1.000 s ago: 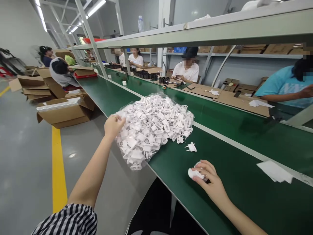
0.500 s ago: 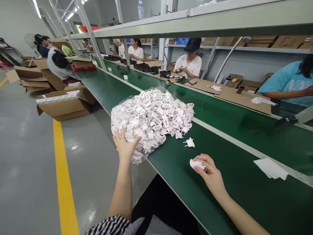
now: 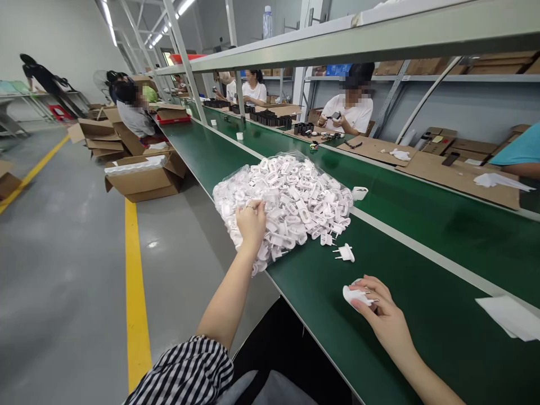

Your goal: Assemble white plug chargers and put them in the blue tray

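A big heap of white two-pin plug housings (image 3: 291,197) lies in and spills from a clear plastic bag (image 3: 228,188) on the green bench. My left hand (image 3: 252,225) is on the near left side of the heap, fingers drawn together; what they pinch, bag or housing, is hidden. Just above the bench, to the right of the heap, my right hand (image 3: 382,306) is closed round a white plug housing (image 3: 353,293), its metal pins pointing right between the fingers. A single loose plug housing (image 3: 346,253) lies between the heap and that hand.
A green bench (image 3: 304,292) runs diagonally, split by a pale strip (image 3: 405,242). White paper sheets (image 3: 508,316) lie at right. A metal shelf (image 3: 379,39) crosses above. Cardboard boxes (image 3: 145,183) stand on the floor at left. A co-worker (image 3: 350,107) sits across the bench, others beyond.
My left hand has moved from the bag's left edge up onto the heap, and its spread fingers have closed. My right hand still holds the plug housing. The view has swung left.
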